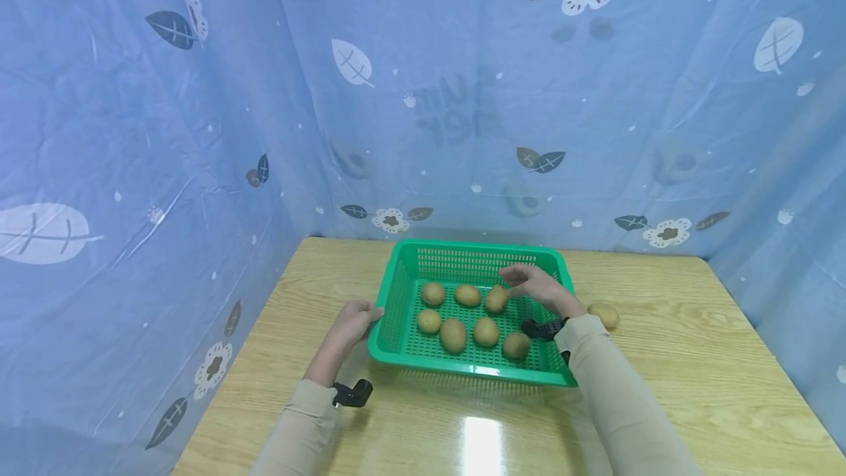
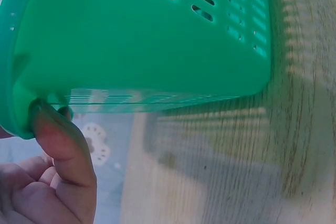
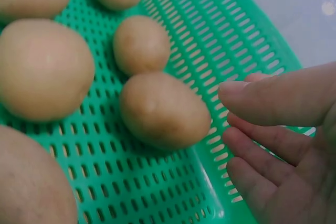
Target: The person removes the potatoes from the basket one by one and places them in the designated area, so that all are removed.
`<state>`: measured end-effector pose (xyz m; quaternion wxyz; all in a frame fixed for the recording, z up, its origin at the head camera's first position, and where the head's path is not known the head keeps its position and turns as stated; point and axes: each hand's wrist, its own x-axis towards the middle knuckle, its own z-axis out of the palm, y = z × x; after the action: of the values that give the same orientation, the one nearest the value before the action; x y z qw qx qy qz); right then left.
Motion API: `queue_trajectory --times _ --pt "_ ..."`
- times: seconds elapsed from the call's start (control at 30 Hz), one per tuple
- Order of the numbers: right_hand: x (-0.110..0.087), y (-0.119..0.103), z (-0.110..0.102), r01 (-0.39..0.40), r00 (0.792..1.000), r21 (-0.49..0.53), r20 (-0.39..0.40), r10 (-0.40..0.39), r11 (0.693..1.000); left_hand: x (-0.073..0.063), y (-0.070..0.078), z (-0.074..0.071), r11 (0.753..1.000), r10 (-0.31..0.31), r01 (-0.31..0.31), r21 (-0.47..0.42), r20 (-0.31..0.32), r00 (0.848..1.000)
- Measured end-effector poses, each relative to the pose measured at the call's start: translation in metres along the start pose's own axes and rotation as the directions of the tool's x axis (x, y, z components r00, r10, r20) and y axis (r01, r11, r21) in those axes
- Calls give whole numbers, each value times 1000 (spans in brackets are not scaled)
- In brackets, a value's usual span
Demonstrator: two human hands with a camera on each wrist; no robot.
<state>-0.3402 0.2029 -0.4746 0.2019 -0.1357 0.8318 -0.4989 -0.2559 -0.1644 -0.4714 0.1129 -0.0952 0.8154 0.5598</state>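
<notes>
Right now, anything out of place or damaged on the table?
One potato lies outside the green basket, on the table to its right. Looks odd because the other seven potatoes are inside. I see no spill or obvious damage.

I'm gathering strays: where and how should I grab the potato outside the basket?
Probably across its shorter width, from above and the right: the lone potato is oval, lying on its side, with the green basket and right sleeve close on its left.
</notes>
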Motion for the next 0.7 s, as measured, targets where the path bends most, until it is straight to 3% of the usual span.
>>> queue_trajectory --times 0.27,0.7 --pt "8 2 1 -46 998 -62 38 49 997 -1 1 0 1000 15 -15 -10 10 1000" --pt "23 11 0 -123 988 -71 83 129 990 1 -3 -1 1000 2 -1 -11 16 1000"
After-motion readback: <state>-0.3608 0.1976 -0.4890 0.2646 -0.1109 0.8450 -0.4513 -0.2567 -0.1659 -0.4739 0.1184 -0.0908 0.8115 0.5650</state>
